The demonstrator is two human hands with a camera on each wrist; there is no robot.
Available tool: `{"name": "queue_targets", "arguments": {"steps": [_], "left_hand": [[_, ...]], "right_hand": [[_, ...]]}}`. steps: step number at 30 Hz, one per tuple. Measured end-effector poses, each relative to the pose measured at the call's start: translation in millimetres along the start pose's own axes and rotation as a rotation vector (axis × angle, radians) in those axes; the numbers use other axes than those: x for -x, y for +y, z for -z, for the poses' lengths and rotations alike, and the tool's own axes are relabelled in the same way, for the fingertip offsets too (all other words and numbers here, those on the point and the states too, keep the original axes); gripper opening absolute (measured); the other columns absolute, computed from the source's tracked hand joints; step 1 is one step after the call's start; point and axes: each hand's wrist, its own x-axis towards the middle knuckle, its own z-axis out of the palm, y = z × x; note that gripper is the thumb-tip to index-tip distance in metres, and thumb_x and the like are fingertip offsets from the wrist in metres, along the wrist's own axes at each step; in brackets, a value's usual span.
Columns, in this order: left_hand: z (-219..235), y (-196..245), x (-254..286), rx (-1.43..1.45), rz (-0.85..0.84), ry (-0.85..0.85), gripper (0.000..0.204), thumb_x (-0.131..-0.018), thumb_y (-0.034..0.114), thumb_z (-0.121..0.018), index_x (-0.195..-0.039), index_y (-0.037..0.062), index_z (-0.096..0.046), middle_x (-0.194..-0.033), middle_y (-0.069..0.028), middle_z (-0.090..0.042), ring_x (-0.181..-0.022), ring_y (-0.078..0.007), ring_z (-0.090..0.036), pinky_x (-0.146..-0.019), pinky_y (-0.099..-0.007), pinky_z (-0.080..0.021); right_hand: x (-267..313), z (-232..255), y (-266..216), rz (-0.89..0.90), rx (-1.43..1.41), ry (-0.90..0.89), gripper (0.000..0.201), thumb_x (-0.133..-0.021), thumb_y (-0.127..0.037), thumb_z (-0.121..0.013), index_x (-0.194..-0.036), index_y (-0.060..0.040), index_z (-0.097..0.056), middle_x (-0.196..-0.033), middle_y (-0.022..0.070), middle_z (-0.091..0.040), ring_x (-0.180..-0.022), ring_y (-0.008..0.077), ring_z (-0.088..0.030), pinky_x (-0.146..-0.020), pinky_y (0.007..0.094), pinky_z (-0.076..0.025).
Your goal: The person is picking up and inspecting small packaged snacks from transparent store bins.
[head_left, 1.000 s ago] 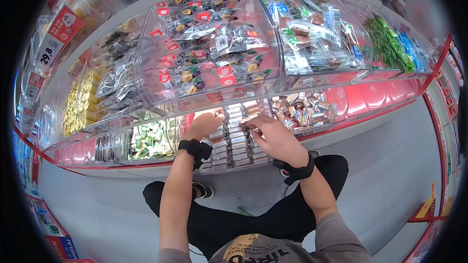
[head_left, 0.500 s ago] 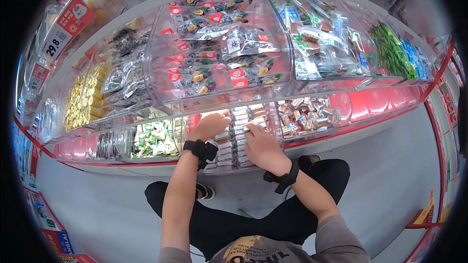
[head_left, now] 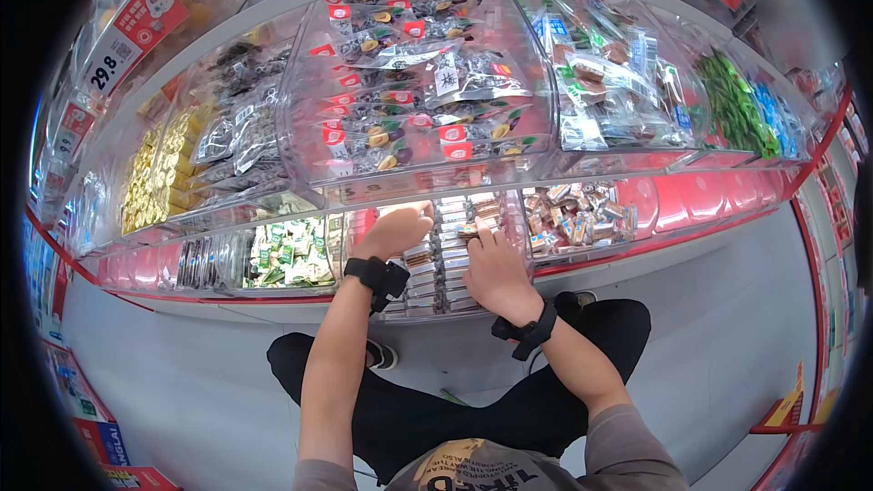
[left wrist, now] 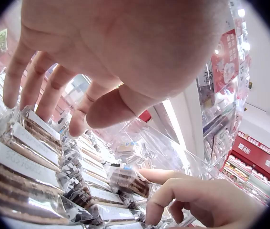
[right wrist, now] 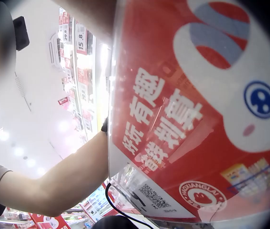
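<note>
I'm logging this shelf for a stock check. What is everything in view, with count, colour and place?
Wrapped bars: many, brown and silver, rows in the lower middle bin, under both hands.
Green packets: many, lower bin to the left.
Mixed candies: many, lower bin to the right.
Gold sweets: many, upper left bin.
Clear snack bags: many, red labels, upper middle bin.
Green sticks: many, upper right bin.
Price sign: one, red and white, top left.
Left hand: fingers resting on the bars.
Right hand: pinching one bar.
</note>
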Motion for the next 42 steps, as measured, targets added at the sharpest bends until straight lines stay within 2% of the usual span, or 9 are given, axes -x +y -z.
{"name": "queue_targets", "arguments": {"steps": [3, 9, 17, 21, 24, 27, 33, 36, 42], "left_hand": [[-0.8, -2.5, -0.8, -0.017, -0.024, 0.027, 0.028, -0.081, 0.021, -0.045, -0.102, 0.0085, -0.059, -0.076, -0.0143, -0.061, -0.074, -0.0269, -0.059, -0.068, -0.0384, -0.044], [-1.6, -6.8, -2.6, 0.013, -0.047, -0.005, 0.035, -0.083, 0.024, -0.043, -0.111, 0.0136, -0.060, -0.069, -0.0149, -0.058, -0.067, -0.0264, -0.057, -0.064, -0.0388, -0.042], [2.1, -2.0, -0.8, 0.046, -0.014, -0.025, 0.032, -0.082, 0.025, -0.044, -0.108, 0.0138, -0.060, -0.066, -0.0103, -0.056, -0.063, -0.0197, -0.054, -0.063, -0.0355, -0.040], [3.8, -3.7, -0.9, 0.142, 0.036, -0.063, 0.031, -0.081, 0.025, -0.047, -0.108, 0.0143, -0.060, -0.067, -0.0090, -0.058, -0.064, -0.0177, -0.054, -0.063, -0.0344, -0.041], [4.2, -4.7, -3.3, 0.119, 0.001, -0.065, 0.041, -0.081, 0.029, -0.047, -0.117, 0.0158, -0.060, -0.069, -0.0181, -0.060, -0.071, -0.0301, -0.060, -0.069, -0.0392, -0.045], [11.0, 8.0, 2.1, 0.048, 0.125, -0.106, 0.050, -0.080, 0.028, -0.051, -0.129, 0.0200, -0.055, -0.085, -0.0131, -0.067, -0.079, -0.0213, -0.062, -0.073, -0.0324, -0.045], [6.8, 0.1, 5.0, -0.002, 0.051, -0.061, 0.061, -0.075, 0.024, -0.061, -0.134, 0.0106, -0.049, -0.125, -0.0234, -0.056, -0.117, -0.0331, -0.054, -0.094, -0.0358, -0.044], [7.5, -1.3, 7.2, 0.117, -0.214, -0.063, 0.057, -0.075, 0.020, -0.064, -0.131, 0.0117, -0.053, -0.121, -0.0196, -0.060, -0.113, -0.0315, -0.056, -0.092, -0.0363, -0.045], [3.9, -8.2, 3.4, 0.073, -0.207, -0.007, 0.028, -0.079, 0.020, -0.064, -0.105, 0.0104, -0.060, -0.086, -0.0143, -0.065, -0.082, -0.0267, -0.063, -0.073, -0.0385, -0.046]], "right_hand": [[0.3, -1.2, 1.1, 0.011, -0.008, 0.034, 0.019, -0.069, -0.003, -0.057, -0.086, 0.0046, -0.058, -0.114, 0.0210, -0.053, -0.096, 0.0319, -0.052, -0.084, 0.0397, -0.045], [-0.3, -3.0, 2.0, 0.073, -0.046, 0.110, 0.017, -0.072, -0.003, -0.056, -0.085, 0.0057, -0.061, -0.110, 0.0169, -0.054, -0.098, 0.0298, -0.053, -0.085, 0.0377, -0.046], [0.5, 6.6, -2.1, -0.028, -0.183, -0.038, 0.024, -0.079, -0.008, -0.058, -0.098, 0.0069, -0.056, -0.107, 0.0151, -0.051, -0.101, 0.0313, -0.052, -0.084, 0.0394, -0.048], [1.3, 3.2, 0.3, 0.112, -0.209, 0.109, 0.029, -0.078, -0.004, -0.056, -0.104, 0.0082, -0.052, -0.107, 0.0161, -0.050, -0.102, 0.0317, -0.051, -0.085, 0.0369, -0.048], [1.2, 4.5, 0.2, 0.166, -0.206, 0.119, 0.031, -0.077, 0.000, -0.055, -0.105, 0.0094, -0.051, -0.108, 0.0169, -0.050, -0.105, 0.0316, -0.050, -0.087, 0.0353, -0.048], [0.3, 4.1, -0.1, 0.181, -0.253, 0.082, 0.037, -0.075, 0.003, -0.053, -0.110, 0.0111, -0.049, -0.113, 0.0182, -0.049, -0.111, 0.0325, -0.049, -0.092, 0.0348, -0.046], [-0.6, 0.3, 3.0, 0.246, -0.289, 0.053, 0.046, -0.074, 0.006, -0.051, -0.119, 0.0138, -0.045, -0.120, 0.0215, -0.047, -0.116, 0.0346, -0.047, -0.097, 0.0363, -0.044], [-0.3, 0.1, 2.2, 0.251, -0.265, 0.042, 0.046, -0.073, 0.006, -0.050, -0.118, 0.0149, -0.045, -0.120, 0.0222, -0.047, -0.115, 0.0349, -0.047, -0.097, 0.0371, -0.043], [-3.0, 7.4, -0.4, 0.286, -0.174, 0.048, 0.048, -0.073, 0.001, -0.055, -0.118, 0.0141, -0.045, -0.122, 0.0211, -0.046, -0.111, 0.0335, -0.047, -0.096, 0.0374, -0.042]]}}
